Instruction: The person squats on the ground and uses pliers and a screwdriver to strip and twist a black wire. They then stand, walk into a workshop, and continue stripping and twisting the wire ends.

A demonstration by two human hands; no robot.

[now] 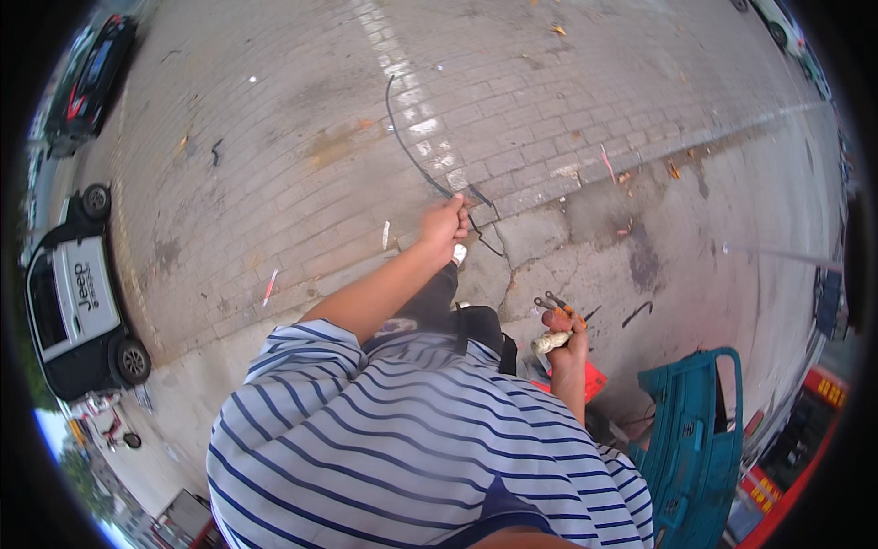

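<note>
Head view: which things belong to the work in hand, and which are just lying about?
Work in hand, it seems:
Long, thin black cable, at the left hand
Cream, lumpy bundle and orange-and-dark item, kind unclear, in the right hand

Apparently just lying about:
Thin red-and-white strip
Small, narrow off-white scrap
Short, curved black strip

The left hand (445, 222) is closed into a fist, its bare forearm (380, 288) slanting back and leftward behind it. The right hand (576, 344) is lower and farther right, fingers curled — its forearm (570, 389) directly behind the hand.
</note>
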